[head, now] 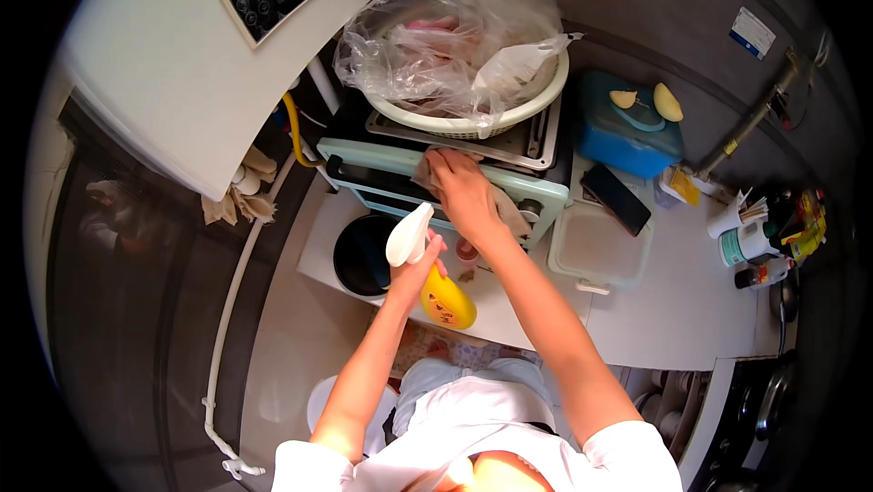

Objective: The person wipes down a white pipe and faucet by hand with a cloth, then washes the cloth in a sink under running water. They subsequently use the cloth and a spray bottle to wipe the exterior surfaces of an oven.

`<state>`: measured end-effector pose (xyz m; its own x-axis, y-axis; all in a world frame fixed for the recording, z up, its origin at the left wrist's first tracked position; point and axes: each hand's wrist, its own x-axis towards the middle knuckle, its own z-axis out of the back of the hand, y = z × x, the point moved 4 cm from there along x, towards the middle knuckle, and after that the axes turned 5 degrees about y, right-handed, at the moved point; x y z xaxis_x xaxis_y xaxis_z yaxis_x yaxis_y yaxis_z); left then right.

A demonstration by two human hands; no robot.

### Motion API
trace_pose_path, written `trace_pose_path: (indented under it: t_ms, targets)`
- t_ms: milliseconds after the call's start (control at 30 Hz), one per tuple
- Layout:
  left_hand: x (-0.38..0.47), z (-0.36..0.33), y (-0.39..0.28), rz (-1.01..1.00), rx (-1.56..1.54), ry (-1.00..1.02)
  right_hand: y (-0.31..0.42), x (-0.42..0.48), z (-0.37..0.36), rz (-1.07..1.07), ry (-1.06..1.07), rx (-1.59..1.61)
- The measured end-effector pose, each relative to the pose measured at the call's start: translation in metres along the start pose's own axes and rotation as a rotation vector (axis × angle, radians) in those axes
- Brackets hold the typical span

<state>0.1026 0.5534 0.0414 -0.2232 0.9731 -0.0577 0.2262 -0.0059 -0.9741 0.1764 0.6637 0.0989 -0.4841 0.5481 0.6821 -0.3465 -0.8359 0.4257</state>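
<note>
My left hand (415, 272) is wrapped round the neck of a yellow spray bottle (447, 297) with a white trigger head (409, 236). The bottle is tilted in front of the oven, above the counter's front edge. A crumpled beige cloth (428, 171) lies under my right hand (462, 185), pressed against the upper front of a pale green toaster oven (382, 158). Part of the cloth hangs down to the right, beside the oven's knob (529, 209). The fingertips of that hand are partly hidden in the cloth.
A white basket (470, 125) holding plastic bags (416, 48) stands on a metal tray (545, 144) atop the oven. A black pan (361, 253) sits at left. Rightward are a blue box (624, 144), a smartphone (616, 199), a lidded container (600, 246) and bottles (742, 246). A water heater (177, 69) overhangs the left.
</note>
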Motion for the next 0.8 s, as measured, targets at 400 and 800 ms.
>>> trace_pose_path:
  t_ms: [400, 800]
  targets:
    - [-0.029, 0.049, 0.037, -0.014, 0.049, -0.086, -0.016, -0.049, 0.049, -0.191, -0.004, -0.336]
    - [-0.022, 0.042, 0.069, -0.159, 0.19, -0.265, -0.011, -0.023, 0.041, -0.126, 0.109, -0.179]
